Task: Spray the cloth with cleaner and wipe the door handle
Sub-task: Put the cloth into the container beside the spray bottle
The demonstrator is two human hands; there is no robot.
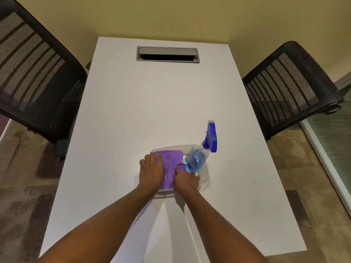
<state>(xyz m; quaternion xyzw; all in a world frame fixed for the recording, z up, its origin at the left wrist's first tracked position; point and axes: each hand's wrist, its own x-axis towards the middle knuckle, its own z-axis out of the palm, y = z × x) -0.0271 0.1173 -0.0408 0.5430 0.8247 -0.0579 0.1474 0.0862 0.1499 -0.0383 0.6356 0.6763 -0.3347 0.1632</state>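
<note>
A purple cloth (171, 162) lies folded in a clear plastic tray (204, 176) on the white table (152, 103). A clear spray bottle (197, 158) with blue liquid and a blue trigger head (211, 135) stands in the tray's right half, leaning away. My left hand (151, 172) lies flat on the cloth's left part, fingers over its far edge. My right hand (187, 180) rests at the cloth's right edge, thumb on the cloth and a finger touching the bottle's base. No door handle is in view.
A grey cable hatch (168, 54) is set into the table's far end. Black mesh chairs stand at the left (36, 73) and at the right (288, 88). A glass wall panel (334, 141) runs along the right edge.
</note>
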